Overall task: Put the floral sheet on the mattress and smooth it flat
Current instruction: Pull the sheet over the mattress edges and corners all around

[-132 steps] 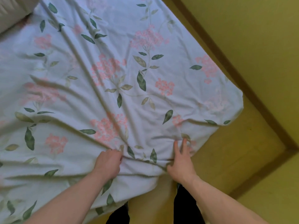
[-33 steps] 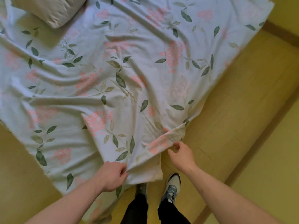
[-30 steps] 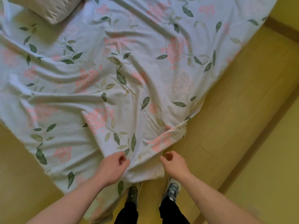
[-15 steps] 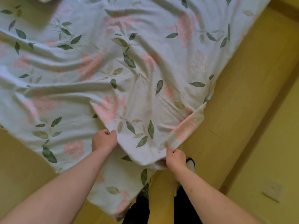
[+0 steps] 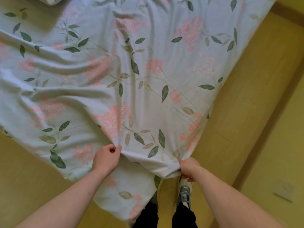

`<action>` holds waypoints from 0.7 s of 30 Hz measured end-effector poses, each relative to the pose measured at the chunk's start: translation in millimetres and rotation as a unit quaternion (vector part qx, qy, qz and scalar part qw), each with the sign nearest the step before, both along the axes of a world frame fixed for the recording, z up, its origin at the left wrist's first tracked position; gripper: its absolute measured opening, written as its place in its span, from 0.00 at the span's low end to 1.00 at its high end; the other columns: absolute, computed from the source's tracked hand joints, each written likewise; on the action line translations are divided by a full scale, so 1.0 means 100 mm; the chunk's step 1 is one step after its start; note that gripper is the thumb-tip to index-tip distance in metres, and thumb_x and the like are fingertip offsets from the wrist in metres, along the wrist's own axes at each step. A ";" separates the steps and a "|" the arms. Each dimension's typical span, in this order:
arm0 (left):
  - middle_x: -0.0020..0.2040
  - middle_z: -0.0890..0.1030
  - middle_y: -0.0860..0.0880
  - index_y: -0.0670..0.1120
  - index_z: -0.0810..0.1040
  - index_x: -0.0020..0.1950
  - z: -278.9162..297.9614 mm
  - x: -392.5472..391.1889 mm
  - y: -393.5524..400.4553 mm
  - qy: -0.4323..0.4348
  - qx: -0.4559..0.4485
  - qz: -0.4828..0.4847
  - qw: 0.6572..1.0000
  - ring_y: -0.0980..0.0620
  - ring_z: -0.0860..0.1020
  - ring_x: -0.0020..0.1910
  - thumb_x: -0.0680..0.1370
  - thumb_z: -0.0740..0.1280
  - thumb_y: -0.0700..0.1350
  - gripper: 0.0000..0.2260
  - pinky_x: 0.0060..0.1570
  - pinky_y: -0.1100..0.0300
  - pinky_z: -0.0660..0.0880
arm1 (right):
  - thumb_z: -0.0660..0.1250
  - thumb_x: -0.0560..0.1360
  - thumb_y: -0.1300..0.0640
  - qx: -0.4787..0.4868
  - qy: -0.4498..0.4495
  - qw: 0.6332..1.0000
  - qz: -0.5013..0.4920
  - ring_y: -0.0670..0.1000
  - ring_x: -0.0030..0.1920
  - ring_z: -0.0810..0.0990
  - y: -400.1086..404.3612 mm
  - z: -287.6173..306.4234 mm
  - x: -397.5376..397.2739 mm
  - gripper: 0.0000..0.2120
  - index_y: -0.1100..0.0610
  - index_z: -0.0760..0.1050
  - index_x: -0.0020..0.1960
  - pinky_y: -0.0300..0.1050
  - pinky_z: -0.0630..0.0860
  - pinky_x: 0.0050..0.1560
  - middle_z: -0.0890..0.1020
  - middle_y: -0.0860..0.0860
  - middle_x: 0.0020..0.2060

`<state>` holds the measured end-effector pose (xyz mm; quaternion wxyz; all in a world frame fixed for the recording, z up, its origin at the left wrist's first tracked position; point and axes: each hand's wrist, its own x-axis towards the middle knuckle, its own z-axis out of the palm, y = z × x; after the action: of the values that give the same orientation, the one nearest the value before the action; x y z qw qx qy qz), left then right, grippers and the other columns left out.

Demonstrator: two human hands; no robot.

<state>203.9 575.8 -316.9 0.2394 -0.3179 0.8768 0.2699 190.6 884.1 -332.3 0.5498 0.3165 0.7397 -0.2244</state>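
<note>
One floral sheet (image 5: pixel 148 76) spread wide and wrinkled, hiding the mattress fully, near edge spilling onto the yellow floor (image 5: pixel 246 112); one pillow (image 5: pixel 51 0) cut off at top left. Two hands: left hand (image 5: pixel 106 159) pinching a fold, right hand (image 5: pixel 189 169) clenched on the bunched corner, fingers probably tucked underneath.

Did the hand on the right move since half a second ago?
Yes. The right hand now grips the floral sheet at its folded-under corner, further right along the near edge, and the flipped-over flap there has been pulled flat.
</note>
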 end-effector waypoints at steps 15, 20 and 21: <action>0.43 0.79 0.59 0.55 0.75 0.44 0.17 0.57 0.08 -0.005 -0.019 -0.093 0.995 0.57 0.77 0.42 0.77 0.66 0.58 0.09 0.40 0.55 0.74 | 0.55 0.84 0.52 0.046 0.202 0.944 -0.257 0.55 0.45 0.79 -0.25 0.03 0.69 0.10 0.53 0.70 0.61 0.55 0.79 0.48 0.79 0.53 0.50; 0.50 0.72 0.61 0.58 0.70 0.52 0.10 1.47 0.21 -0.068 -0.031 -0.301 0.951 0.57 0.73 0.50 0.71 0.65 0.69 0.19 0.47 0.59 0.73 | 0.69 0.77 0.47 -0.106 0.086 0.971 -0.195 0.52 0.54 0.78 -0.54 0.09 1.16 0.20 0.52 0.69 0.65 0.49 0.76 0.55 0.76 0.47 0.53; 0.51 0.72 0.61 0.58 0.70 0.53 0.08 1.60 0.24 -0.075 -0.036 -0.311 0.947 0.56 0.73 0.51 0.71 0.65 0.70 0.20 0.48 0.59 0.74 | 0.70 0.77 0.44 -0.124 0.076 0.976 -0.165 0.51 0.54 0.78 -0.60 0.08 1.20 0.19 0.51 0.70 0.62 0.47 0.75 0.55 0.77 0.47 0.52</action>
<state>364.1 600.1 -308.6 0.3648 -0.0569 0.9208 0.1254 310.9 824.3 -324.1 0.4819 0.3456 0.6837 -0.4252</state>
